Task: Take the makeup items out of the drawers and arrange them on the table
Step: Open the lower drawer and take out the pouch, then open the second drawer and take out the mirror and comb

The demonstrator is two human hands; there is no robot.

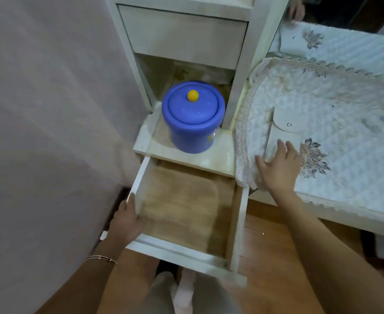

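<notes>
A white drawer (pixel 236 234) stands pulled out below the cabinet shelf; its brown wooden bottom shows and I see no makeup items inside. My left hand (pixel 127 219) grips the drawer's left side wall near the front. My right hand (pixel 277 166) lies flat with fingers spread on the table's quilted white cloth (pixel 345 123), at its near left corner. A second drawer (pixel 182 35) higher up is shut.
A blue lidded bucket (pixel 192 118) with a yellow knob stands on the shelf above the open drawer. A pinkish wall is close on the left. A mirror (pixel 336 10) rises behind the table. The wooden floor and my legs show below.
</notes>
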